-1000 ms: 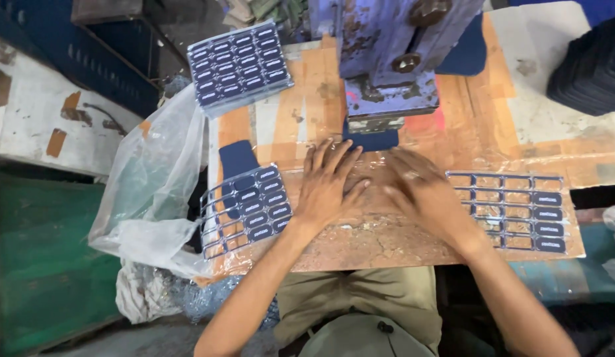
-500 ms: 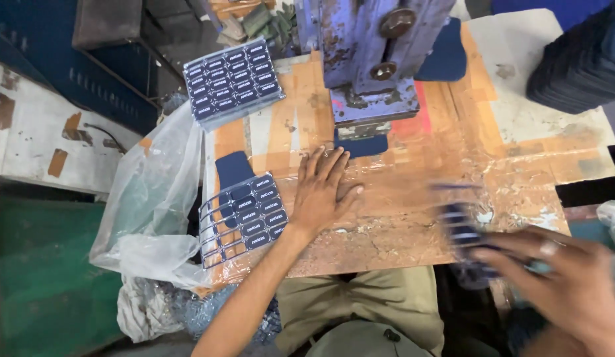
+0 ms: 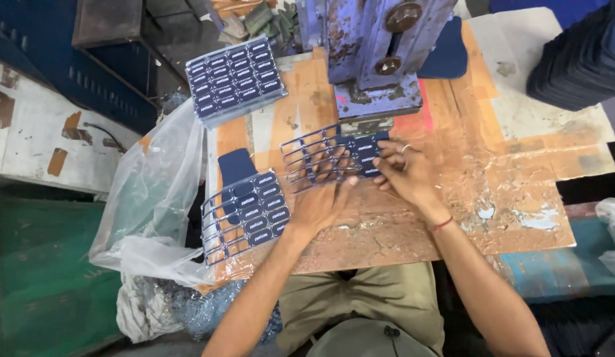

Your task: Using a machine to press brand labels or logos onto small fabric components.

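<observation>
Blue label sheet (image 3: 334, 155) (partly emptied) is pinched by both hands, left hand (image 3: 320, 205) and right hand (image 3: 403, 173), under the press (image 3: 373, 59); next likely calls for aligning it.

The press (image 3: 377, 59) stands at the far middle of the desk (image 3: 519, 192), and everything reads off it. Just in front of the press's foot lies a label sheet (image 3: 334, 155), with the left hand (image 3: 324, 201) at its near edge and the right hand (image 3: 403, 172) at its right end (both touching it). Left of the press and nearer the person sits a second sheet (image 3: 248, 211). Far left of the press rests a stack of sheets (image 3: 234, 79). Right of the press, at the far corner, stands a pile of pads (image 3: 581, 59). A plastic bag (image 3: 152, 205) hangs off the desk's left edge.
</observation>
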